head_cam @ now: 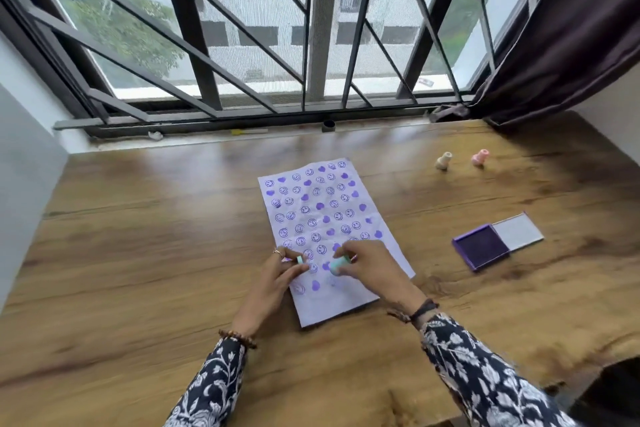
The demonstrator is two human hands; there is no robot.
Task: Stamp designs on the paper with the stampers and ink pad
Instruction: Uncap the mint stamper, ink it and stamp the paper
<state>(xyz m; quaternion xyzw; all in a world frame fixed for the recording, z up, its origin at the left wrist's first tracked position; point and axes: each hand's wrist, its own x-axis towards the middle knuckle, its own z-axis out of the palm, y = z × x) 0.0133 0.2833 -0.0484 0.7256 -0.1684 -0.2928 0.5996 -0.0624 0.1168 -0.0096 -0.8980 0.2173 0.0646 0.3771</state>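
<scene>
Your two hands meet over the lower part of the paper (pixel 329 236), which lies a little below the centre of the frame on the wooden table (pixel 138 236). The sheet is nearly full of purple smiley faces and hearts, running from its far edge down to where your hands work.

Your right hand (pixel 372 269) has its grip clamped on a pale teal stamper (pixel 336 267), fingers curled around its sides. Whether its face is touching the sheet cannot be told — the hand blurs that spot. Your left hand (pixel 277 274) pinches a small teal piece (pixel 300 259) between thumb and fingertips, grip closed on it, just left of the stamper and apart from it by a narrow gap.

The ink pad (pixel 482 246) sits open at the right of the frame, well apart from the paper, its dark purple pad facing up and its pale lid (pixel 517 230) folded flat beside it. Further up and right — near the curtain (pixel 571 28) — stand two more stampers, a cream stamper (pixel 443 161) and a pink stamper (pixel 480 157), close to each other.
</scene>
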